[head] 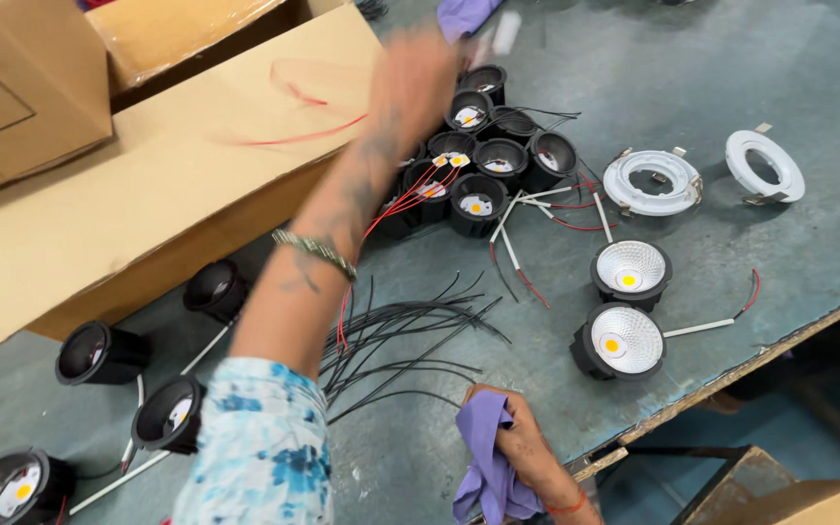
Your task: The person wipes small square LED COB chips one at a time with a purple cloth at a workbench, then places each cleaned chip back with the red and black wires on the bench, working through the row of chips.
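Fingers of the right hand (pixel 522 442) are curled tight around a purple cloth (pixel 486 467), bunched soft and crumpled at the near edge of the bench (pixel 692 58). The left hand (pixel 412 83) is stretched far forward over the cluster of black lamp housings (pixel 478 160); it is smeared by motion, so I cannot tell whether its fingers are spread or closed, though they seem to lie just at the cluster's left edge. A metal bracelet (pixel 315 251) rings that forearm, and a blue-and-white patterned sleeve (pixel 260 447) covers the upper arm.

The cluster lies straight ahead of the left hand and slightly to its right, well apart from the right hand, so the left hand is much the nearer. Each housing is a short, matt black cylinder, open end up, with a small yellow chip on a white disc inside; thin red wires (pixel 405 199) trail from them towards the person.

Two finished lamps with faceted reflectors (pixel 624 311) sit right of centre, and two glossy white trim rings (pixel 697 170) lie beyond them. A loose fan of black leads (pixel 401 340) lies between the hands, its long axis running left to right. More black housings (pixel 99 352) stand along the left, beside flat brown cardboard boxes (pixel 138 165).
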The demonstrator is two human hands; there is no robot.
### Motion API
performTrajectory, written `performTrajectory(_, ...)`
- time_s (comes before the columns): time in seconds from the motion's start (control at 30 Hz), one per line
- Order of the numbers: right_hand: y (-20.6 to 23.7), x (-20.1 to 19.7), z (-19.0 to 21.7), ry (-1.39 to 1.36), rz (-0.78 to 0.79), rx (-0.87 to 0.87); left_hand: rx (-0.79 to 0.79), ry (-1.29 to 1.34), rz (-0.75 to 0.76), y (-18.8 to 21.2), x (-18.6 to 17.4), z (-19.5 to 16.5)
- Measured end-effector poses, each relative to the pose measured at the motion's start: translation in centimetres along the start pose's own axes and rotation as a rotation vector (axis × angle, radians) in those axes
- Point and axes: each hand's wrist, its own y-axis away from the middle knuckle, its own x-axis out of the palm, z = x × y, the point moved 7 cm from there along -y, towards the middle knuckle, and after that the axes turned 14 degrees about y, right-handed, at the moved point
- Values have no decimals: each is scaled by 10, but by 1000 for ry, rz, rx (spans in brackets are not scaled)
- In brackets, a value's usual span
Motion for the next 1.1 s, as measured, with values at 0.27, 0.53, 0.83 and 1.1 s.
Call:
performTrajectory(0.27, 1, 2, 1, -55, 28, 29, -505, 154, 99, 130, 74, 20)
performTrajectory(0.53, 1, -1, -4, -34, 12, 4, -250, 55, 238, 134, 70, 9)
performTrajectory(0.83, 3, -14, -31, -65, -99, 60, -305, 438, 92, 202, 0, 2)
performTrajectory(1.1, 2, -21, -38, -21, -67, -37, -787, 387, -44, 403, -179, -31)
